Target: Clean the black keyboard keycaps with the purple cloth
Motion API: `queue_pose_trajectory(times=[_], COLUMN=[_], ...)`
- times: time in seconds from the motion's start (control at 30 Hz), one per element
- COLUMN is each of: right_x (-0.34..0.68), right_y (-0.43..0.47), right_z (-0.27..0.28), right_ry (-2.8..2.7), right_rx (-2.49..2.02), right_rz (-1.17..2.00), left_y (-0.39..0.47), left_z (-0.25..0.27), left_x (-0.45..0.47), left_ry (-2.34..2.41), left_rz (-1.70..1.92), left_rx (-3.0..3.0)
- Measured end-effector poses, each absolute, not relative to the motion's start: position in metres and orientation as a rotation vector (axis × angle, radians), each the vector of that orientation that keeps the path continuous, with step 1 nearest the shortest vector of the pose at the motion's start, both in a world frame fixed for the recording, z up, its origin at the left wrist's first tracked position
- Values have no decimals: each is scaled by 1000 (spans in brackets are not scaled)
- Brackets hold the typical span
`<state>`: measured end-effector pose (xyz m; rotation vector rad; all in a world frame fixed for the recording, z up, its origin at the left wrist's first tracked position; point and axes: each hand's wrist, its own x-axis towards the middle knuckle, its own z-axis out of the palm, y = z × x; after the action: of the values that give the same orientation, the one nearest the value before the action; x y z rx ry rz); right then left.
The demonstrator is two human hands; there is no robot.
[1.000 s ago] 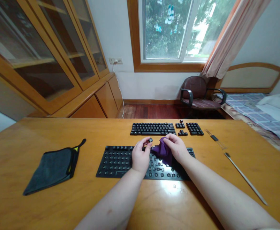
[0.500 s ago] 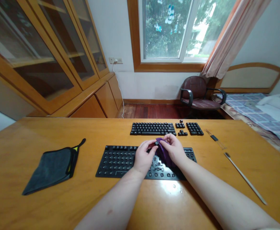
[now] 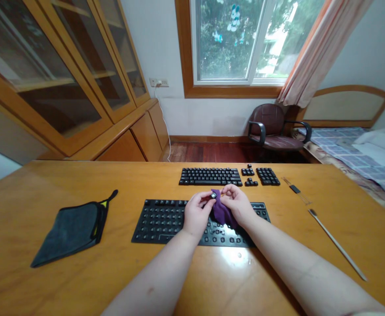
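Between the thumb and fingers of my left hand [image 3: 197, 215] is a small black keycap [image 3: 214, 195], pinched above the keyboard. My right hand [image 3: 236, 205] grips a purple cloth [image 3: 222, 214], which touches the keycap and hangs down over the keys area. Beneath both hands lies a black keyboard base [image 3: 162, 221], most of its switches bare, with a row of keycaps still on its top left edge. My hands and the cloth hide its middle. Beyond it, loose black keycaps [image 3: 210, 176] are laid out in keyboard order.
A folded dark grey cloth [image 3: 70, 230] with a loop lies at the left. On the right are a wire keycap puller [image 3: 294, 189] and a long thin brush [image 3: 339, 245]. Smaller groups of keycaps [image 3: 268, 177] sit near the desk's [image 3: 129, 175] far edge.
The purple cloth has shifted and spread lower between my hands. The keycap has turned and shows more plainly in my left fingers. Both hands stay over the keyboard base.
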<state>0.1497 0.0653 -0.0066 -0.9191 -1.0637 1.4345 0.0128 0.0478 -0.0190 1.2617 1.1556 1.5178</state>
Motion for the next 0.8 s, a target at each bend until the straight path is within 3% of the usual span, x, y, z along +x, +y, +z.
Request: queue_pose_trajectory(times=[0.8], right_x=[160], right_y=[68], right_z=[-6], right_ry=[-1328], right_rx=[-1073], right_rz=[1202], left_y=[44], left_z=[-15], left_x=[10], left_ry=[1204], left_rz=[1521], left_rx=[1404])
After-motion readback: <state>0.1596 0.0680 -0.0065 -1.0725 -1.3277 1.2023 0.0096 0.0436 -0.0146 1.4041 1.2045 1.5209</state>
